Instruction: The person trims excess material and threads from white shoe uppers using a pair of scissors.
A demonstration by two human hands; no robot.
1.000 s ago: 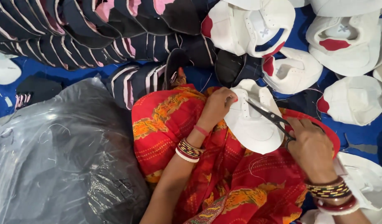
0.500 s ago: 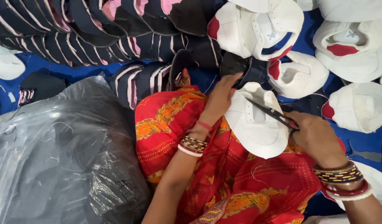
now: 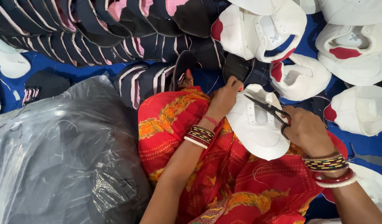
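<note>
Gripping a pair of dark thread snips (image 3: 269,110), the right hand (image 3: 308,132) is closed around the handles, blades pointing up and left across a white shoe upper (image 3: 257,128). The left hand (image 3: 225,99) is closed on the upper's far left edge, fingertips curled over it, pinning the piece in place. The white shoe upper lies flat on the lap, between the two hands, on red patterned cloth (image 3: 224,174) with orange motifs.

Wrists: striped bangles (image 3: 201,135) on the left; red, white and striped bangles (image 3: 329,170) on the right.

Beyond the hands, upper right: a spread of white shoe uppers with red and blue patches (image 3: 261,31), lying close together and partly overlapping on a blue floor covering (image 3: 367,143).

Upper left and centre: rows of dark navy shoe uppers with pink and white trim (image 3: 95,29), stacked overlapping like tiles; a shorter row (image 3: 147,81) sits just beyond the knee.

Lower left: a large bag of clear, crumpled plastic (image 3: 62,157) over dark contents, touching the red cloth's left edge.

Loose white threads lie on the cloth near the right wrist.
</note>
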